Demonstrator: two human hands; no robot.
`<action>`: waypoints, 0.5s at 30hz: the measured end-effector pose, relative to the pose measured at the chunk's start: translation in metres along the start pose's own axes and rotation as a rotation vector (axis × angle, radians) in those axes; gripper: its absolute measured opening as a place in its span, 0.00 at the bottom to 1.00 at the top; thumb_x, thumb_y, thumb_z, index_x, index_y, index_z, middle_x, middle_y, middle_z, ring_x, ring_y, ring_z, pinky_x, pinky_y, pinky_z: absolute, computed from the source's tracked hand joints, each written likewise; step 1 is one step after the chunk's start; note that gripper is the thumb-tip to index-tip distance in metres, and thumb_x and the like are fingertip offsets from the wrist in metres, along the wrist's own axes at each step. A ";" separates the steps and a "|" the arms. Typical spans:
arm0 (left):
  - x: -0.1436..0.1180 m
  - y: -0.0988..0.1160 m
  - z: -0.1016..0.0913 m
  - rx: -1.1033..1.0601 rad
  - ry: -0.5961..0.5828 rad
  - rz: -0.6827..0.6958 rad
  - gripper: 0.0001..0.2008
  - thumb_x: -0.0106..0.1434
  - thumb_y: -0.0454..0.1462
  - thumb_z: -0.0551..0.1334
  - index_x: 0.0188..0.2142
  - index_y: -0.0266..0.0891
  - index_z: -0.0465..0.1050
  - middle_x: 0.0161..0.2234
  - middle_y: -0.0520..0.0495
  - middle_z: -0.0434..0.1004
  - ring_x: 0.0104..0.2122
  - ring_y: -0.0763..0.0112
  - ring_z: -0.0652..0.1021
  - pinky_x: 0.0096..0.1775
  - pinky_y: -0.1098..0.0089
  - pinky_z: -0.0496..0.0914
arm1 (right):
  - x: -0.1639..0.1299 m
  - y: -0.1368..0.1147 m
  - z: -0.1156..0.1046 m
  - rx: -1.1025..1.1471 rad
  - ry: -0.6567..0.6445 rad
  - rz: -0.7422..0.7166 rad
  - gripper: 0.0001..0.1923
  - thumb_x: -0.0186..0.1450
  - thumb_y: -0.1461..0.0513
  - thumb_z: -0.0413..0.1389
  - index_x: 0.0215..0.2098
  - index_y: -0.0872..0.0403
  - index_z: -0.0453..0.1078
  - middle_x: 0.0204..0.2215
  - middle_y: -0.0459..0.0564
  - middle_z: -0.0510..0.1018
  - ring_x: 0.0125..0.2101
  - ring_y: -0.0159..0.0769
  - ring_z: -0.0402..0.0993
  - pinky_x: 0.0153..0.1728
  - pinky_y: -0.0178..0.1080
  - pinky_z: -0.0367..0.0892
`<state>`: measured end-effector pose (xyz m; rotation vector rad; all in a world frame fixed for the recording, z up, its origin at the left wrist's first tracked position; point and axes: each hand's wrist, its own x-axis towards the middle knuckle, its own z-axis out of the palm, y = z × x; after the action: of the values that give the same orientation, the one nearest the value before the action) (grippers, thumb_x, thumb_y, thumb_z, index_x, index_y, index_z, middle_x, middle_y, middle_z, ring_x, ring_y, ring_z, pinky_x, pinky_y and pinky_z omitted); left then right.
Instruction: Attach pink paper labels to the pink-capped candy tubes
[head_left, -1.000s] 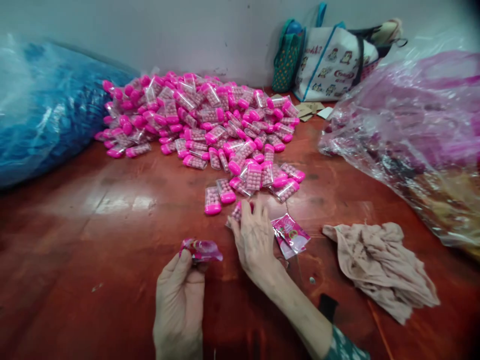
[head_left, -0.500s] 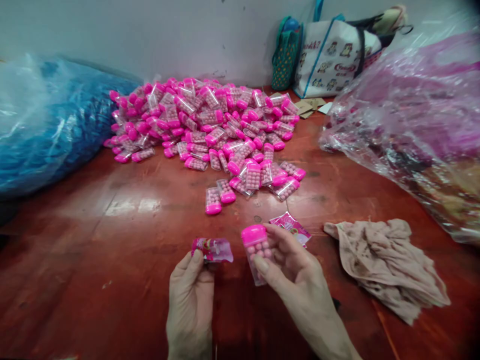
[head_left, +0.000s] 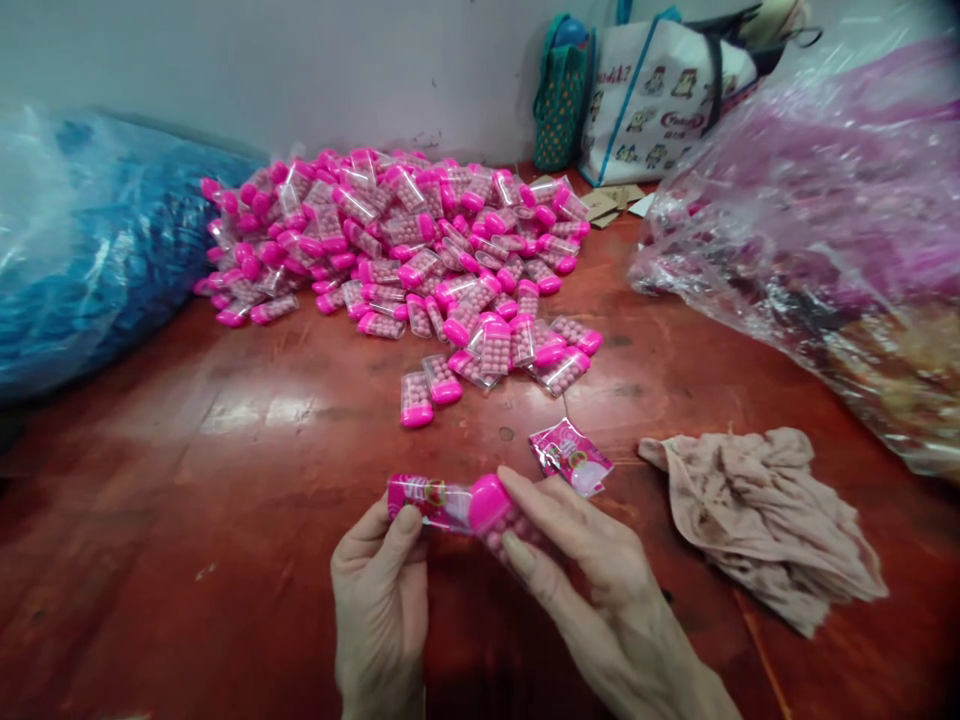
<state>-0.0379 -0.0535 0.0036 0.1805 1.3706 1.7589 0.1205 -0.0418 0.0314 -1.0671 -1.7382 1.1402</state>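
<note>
Between thumb and fingers, my left hand pinches a pink printed plastic sleeve, its clear end pointing right. My right hand grips a small clear candy box with a bright pink cap, filled with pink balls. The box is tilted, its cap at the sleeve's clear end; whether the cap is inside the sleeve I cannot tell. Just behind my right hand lie more printed sleeves on the red-brown table. Farther back, a large heap of similar candy boxes spreads across the table.
A crumpled beige cloth lies at the right. Large plastic bags flank the heap, one with blue contents, one with pink contents. By the wall stand a white printed tote and a green bottle holder; cardboard pieces lie before them.
My right hand has tipped the candy box leftward, bringing its cap against the sleeve's end. The sleeve in my left hand has turned to show more of its print. The view has shifted slightly.
</note>
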 end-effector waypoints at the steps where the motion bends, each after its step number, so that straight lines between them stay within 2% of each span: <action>1: 0.000 0.000 0.000 0.009 -0.008 0.000 0.11 0.36 0.32 0.72 0.24 0.37 0.77 0.24 0.50 0.80 0.24 0.75 0.77 0.30 0.76 0.73 | 0.000 0.001 0.001 0.007 0.000 -0.003 0.26 0.64 0.67 0.50 0.58 0.39 0.55 0.36 0.44 0.71 0.36 0.32 0.69 0.34 0.30 0.67; 5: -0.001 -0.001 0.003 0.023 -0.057 -0.007 0.13 0.35 0.33 0.73 0.24 0.36 0.78 0.23 0.49 0.79 0.23 0.73 0.77 0.29 0.75 0.73 | 0.002 0.009 0.006 0.031 -0.018 -0.014 0.24 0.66 0.68 0.47 0.58 0.45 0.57 0.33 0.46 0.68 0.33 0.31 0.68 0.35 0.32 0.66; 10: -0.002 -0.005 0.009 0.032 -0.131 -0.058 0.11 0.40 0.33 0.71 0.27 0.37 0.77 0.27 0.46 0.80 0.26 0.71 0.78 0.29 0.74 0.73 | 0.004 0.016 0.012 0.001 0.001 -0.090 0.23 0.65 0.69 0.46 0.58 0.52 0.58 0.32 0.49 0.68 0.32 0.31 0.68 0.33 0.32 0.67; 15: 0.002 -0.009 0.012 -0.046 -0.060 -0.104 0.12 0.38 0.32 0.72 0.26 0.35 0.76 0.24 0.48 0.79 0.23 0.74 0.77 0.29 0.75 0.73 | 0.004 0.018 0.006 0.003 0.066 -0.012 0.21 0.65 0.69 0.47 0.56 0.53 0.61 0.35 0.51 0.71 0.34 0.32 0.71 0.34 0.33 0.69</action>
<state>-0.0273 -0.0441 0.0000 0.1333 1.2730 1.6836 0.1176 -0.0353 0.0134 -1.0789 -1.6895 1.0876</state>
